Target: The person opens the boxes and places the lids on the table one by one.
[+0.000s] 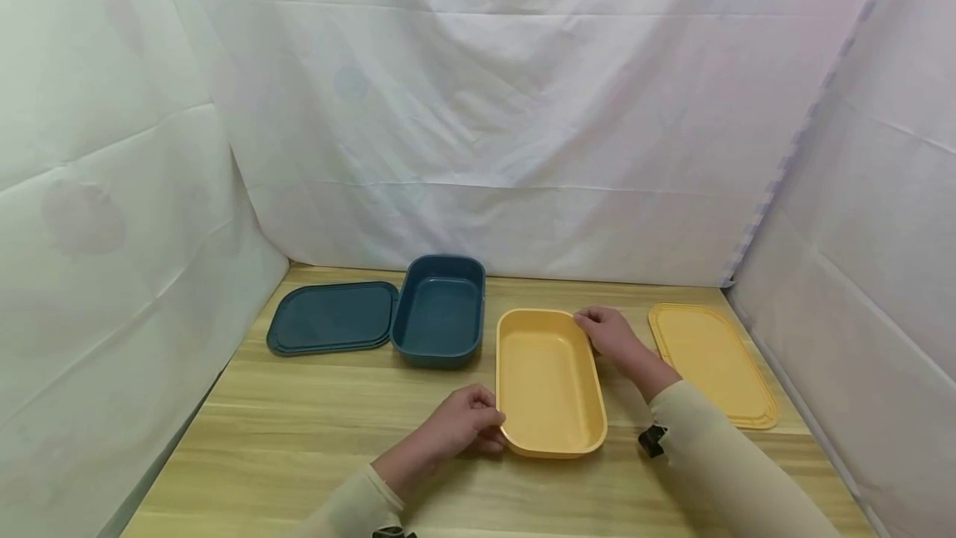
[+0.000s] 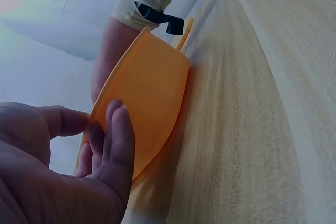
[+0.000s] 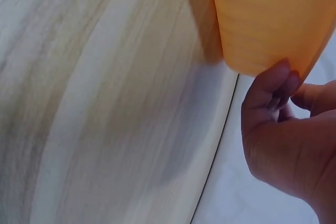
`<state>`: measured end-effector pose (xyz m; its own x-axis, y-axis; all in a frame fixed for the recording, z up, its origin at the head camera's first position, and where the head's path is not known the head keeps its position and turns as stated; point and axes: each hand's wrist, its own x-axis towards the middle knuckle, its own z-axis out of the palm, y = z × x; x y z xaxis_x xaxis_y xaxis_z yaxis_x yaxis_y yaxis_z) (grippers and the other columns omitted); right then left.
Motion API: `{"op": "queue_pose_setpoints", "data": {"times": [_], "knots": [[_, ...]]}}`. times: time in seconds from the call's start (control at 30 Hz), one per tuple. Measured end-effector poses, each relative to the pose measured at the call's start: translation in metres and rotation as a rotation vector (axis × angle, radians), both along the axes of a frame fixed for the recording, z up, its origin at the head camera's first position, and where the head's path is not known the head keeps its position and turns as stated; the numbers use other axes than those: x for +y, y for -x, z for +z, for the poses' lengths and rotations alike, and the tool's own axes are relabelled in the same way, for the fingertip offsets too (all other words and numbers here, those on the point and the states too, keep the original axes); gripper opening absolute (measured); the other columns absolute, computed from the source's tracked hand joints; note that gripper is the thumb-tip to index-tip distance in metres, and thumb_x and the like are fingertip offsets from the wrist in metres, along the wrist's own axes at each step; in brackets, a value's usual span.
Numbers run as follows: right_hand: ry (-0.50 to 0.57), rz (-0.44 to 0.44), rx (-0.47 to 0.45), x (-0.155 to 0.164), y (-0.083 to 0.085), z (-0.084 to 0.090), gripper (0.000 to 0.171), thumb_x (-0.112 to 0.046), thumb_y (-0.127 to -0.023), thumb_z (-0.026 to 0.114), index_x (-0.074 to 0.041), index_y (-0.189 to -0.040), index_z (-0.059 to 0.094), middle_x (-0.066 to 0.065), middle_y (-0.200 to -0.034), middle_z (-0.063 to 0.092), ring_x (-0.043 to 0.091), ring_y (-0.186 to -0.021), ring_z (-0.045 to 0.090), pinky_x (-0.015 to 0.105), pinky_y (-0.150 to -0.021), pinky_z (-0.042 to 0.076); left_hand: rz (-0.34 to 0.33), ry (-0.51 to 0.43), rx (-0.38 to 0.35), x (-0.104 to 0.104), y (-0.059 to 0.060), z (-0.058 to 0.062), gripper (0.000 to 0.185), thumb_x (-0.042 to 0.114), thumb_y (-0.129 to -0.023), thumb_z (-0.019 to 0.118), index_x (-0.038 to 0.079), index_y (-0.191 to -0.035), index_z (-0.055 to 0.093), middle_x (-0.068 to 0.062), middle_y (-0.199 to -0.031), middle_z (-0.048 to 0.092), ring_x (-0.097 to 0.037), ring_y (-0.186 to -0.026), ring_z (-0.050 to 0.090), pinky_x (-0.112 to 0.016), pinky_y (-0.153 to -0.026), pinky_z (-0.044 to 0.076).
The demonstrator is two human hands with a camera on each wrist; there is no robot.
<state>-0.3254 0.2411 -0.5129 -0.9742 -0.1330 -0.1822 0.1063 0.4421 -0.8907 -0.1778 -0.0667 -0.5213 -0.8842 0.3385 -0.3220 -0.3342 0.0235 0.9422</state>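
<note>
A yellow rectangular food container with rounded corners, nothing inside it, sits right of the table's middle in the head view. My left hand pinches its rim near the front left corner, thumb on the edge and fingers against the outer wall, as the left wrist view shows on the orange-looking side. At the far right corner, my right hand pinches the rim between thumb and fingers. To the right lies a matching yellow lid, flat on the table.
A dark blue container stands open-topped at the back, left of the yellow one. Its dark blue lid lies flat beside it on the left. White cloth walls enclose the wooden table at the back and both sides.
</note>
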Motion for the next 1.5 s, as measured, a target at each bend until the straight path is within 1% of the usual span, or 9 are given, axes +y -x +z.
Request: {"op": "queue_pose_setpoints", "data": {"times": [0.13,0.3,0.5,0.7,0.8,1.0,1.13,1.33,1.5], "knots": [[0.062,0.035,-0.065,0.002,0.002,-0.001,0.042,-0.029,-0.12,0.051,0.005,-0.142,0.063,0.012,-0.105,0.071,0.018,-0.083,0.068,0.035,-0.073,0.06,0.005,-0.043,-0.046,-0.001,0.0,0.0,0.011,0.006,-0.101,0.069,0.005,-0.104,0.059,-0.014,-0.086,0.075,-0.02,-0.075,0.076,-0.038,-0.073,0.067],[0.125,0.063,-0.111,0.004,0.004,-0.002,0.039,-0.028,-0.121,0.046,0.004,-0.139,0.06,0.009,-0.105,0.067,0.019,-0.088,0.066,0.035,-0.075,0.059,0.019,-0.045,-0.068,-0.001,0.0,0.001,0.01,0.007,-0.101,0.069,0.005,-0.105,0.061,-0.014,-0.086,0.074,-0.019,-0.074,0.076,-0.034,-0.07,0.066],[0.156,0.079,-0.114,0.005,0.005,-0.003,0.035,-0.029,-0.121,0.046,0.001,-0.132,0.061,0.008,-0.101,0.067,0.019,-0.086,0.066,0.035,-0.073,0.058,0.023,-0.037,-0.075,-0.001,0.0,0.002,0.01,0.007,-0.099,0.07,0.006,-0.104,0.061,-0.013,-0.085,0.074,-0.018,-0.074,0.076,-0.028,-0.066,0.063],[0.16,0.073,-0.115,0.006,0.004,-0.004,0.034,-0.029,-0.12,0.049,0.002,-0.124,0.063,0.007,-0.097,0.067,0.019,-0.083,0.067,0.035,-0.072,0.058,0.031,-0.043,-0.078,0.001,0.0,0.001,0.01,0.007,-0.099,0.07,0.008,-0.102,0.06,-0.012,-0.082,0.075,-0.017,-0.072,0.076,-0.026,-0.061,0.061],[0.154,0.064,-0.119,0.006,0.003,-0.005,0.036,-0.028,-0.119,0.049,0.004,-0.126,0.063,0.008,-0.099,0.068,0.019,-0.084,0.067,0.034,-0.074,0.058,0.031,-0.042,-0.07,0.001,0.001,0.0,0.01,0.006,-0.099,0.069,0.008,-0.101,0.059,-0.012,-0.081,0.075,-0.016,-0.071,0.075,-0.026,-0.061,0.061],[0.152,0.052,-0.137,0.006,0.004,-0.004,0.046,-0.031,-0.119,0.049,0.009,-0.139,0.061,0.01,-0.108,0.073,0.019,-0.091,0.071,0.033,-0.082,0.059,0.014,-0.043,-0.057,0.001,0.0,0.0,0.01,0.007,-0.1,0.07,0.007,-0.103,0.06,-0.012,-0.081,0.076,-0.017,-0.072,0.076,-0.026,-0.061,0.061],[0.155,0.061,-0.137,0.006,0.004,-0.003,0.048,-0.031,-0.119,0.049,0.01,-0.14,0.061,0.011,-0.107,0.074,0.02,-0.09,0.072,0.034,-0.083,0.059,0.006,-0.045,-0.056,0.002,0.001,0.001,0.01,0.008,-0.101,0.07,0.007,-0.104,0.06,-0.012,-0.082,0.077,-0.017,-0.074,0.076,-0.026,-0.062,0.061],[0.171,0.068,-0.136,0.008,0.005,0.002,0.043,-0.028,-0.118,0.048,0.009,-0.132,0.065,0.012,-0.102,0.072,0.021,-0.086,0.07,0.034,-0.075,0.06,0.007,-0.062,-0.053,0.003,0.003,0.003,0.01,0.008,-0.101,0.069,0.007,-0.103,0.06,-0.013,-0.084,0.077,-0.018,-0.074,0.077,-0.025,-0.062,0.061],[0.202,0.064,-0.152,0.009,0.006,0.006,0.034,-0.023,-0.116,0.048,0.006,-0.122,0.064,0.011,-0.101,0.069,0.021,-0.086,0.069,0.035,-0.074,0.062,0.01,-0.072,-0.055,0.004,0.004,0.004,0.01,0.006,-0.101,0.069,0.007,-0.1,0.059,-0.014,-0.085,0.077,-0.019,-0.075,0.078,-0.025,-0.063,0.061]]}}
